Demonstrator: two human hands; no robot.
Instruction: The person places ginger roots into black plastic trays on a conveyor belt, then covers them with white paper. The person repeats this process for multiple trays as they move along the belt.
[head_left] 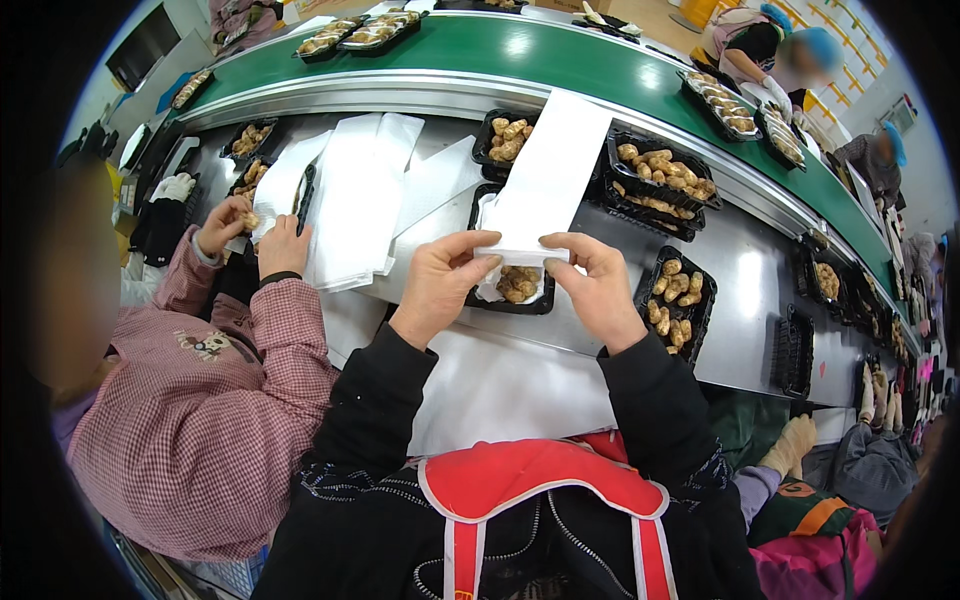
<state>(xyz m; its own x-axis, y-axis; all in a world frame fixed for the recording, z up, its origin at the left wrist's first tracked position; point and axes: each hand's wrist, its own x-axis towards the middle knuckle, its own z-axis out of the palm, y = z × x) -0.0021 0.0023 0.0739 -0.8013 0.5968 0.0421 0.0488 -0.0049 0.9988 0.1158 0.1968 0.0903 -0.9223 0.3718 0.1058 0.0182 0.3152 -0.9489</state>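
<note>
A long white paper sheet (552, 165) lies over a black plastic tray (525, 306) in front of me. My left hand (447, 280) pinches the left end of a fold at the sheet's near edge. The right end of that fold sits between thumb and fingers of my right hand (597, 285). Below the fold, knobbly tan-brown tubers (518, 284) show in the tray, with white paper around them. The sheet hides the rest of the tray's contents.
Stacked trays of tubers (664, 172) and another filled tray (677, 308) stand to the right. White sheets (360, 190) lie left, beside a co-worker's hands (285, 247). Beyond runs a green conveyor belt (500, 45) carrying filled trays. An empty-looking black tray stack (793, 352) is farther right.
</note>
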